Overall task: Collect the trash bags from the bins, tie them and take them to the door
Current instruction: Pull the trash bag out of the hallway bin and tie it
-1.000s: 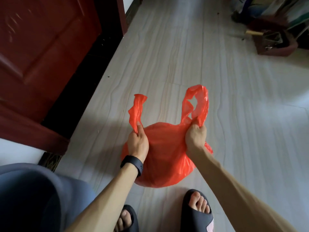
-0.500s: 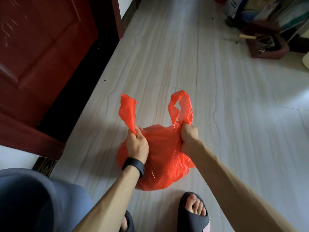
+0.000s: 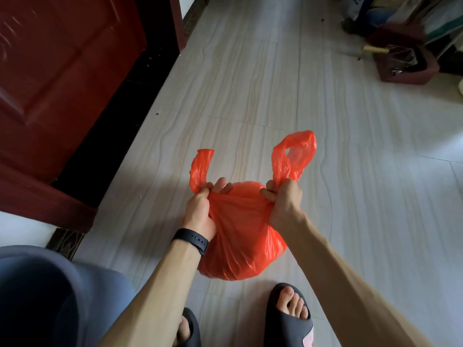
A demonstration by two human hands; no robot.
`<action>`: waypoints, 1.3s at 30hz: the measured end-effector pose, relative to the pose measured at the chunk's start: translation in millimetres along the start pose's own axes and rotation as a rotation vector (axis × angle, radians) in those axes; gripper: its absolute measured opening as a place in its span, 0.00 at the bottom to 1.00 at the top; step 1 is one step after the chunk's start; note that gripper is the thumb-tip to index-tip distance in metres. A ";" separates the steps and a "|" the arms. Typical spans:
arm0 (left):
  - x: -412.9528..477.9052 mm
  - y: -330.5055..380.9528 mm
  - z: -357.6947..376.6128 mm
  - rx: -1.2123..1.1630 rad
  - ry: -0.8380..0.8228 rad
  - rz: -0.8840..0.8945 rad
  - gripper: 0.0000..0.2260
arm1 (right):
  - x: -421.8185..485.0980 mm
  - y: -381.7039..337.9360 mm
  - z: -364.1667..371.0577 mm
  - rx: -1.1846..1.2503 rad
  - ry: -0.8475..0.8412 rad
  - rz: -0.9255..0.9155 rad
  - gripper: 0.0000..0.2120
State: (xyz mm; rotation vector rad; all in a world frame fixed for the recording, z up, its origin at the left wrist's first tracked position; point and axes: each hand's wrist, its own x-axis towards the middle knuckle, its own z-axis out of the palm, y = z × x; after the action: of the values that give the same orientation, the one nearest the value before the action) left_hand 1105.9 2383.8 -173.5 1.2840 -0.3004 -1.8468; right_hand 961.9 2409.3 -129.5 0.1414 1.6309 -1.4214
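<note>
Both bare arms reach forward and down, hands level and near each other. The left hand point(image 3: 200, 211), a black band point(image 3: 191, 240) on its wrist, and the right hand point(image 3: 285, 206) each curl their fingers point(image 3: 268, 195) round a handle of the thin orange-red plastic bag point(image 3: 238, 234).

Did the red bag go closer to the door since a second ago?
No. The bag hangs in the same spot, just ahead of the right sandal and as far from the door as before; only its handles wobbled.

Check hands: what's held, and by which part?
Red plastic trash bag: left hand grips the base of its left handle, right hand the right handle's.
</note>
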 end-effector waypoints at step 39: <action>-40.6 -36.2 -1.4 1.065 -0.084 0.710 0.31 | -1.3 38.5 -27.7 -0.895 -0.207 -0.274 0.24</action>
State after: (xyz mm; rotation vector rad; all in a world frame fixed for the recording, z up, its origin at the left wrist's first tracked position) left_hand 1093.7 2436.7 -169.5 1.4486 -1.7030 -1.0799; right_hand 971.1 2445.1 -159.2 -0.7379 1.9973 -0.7370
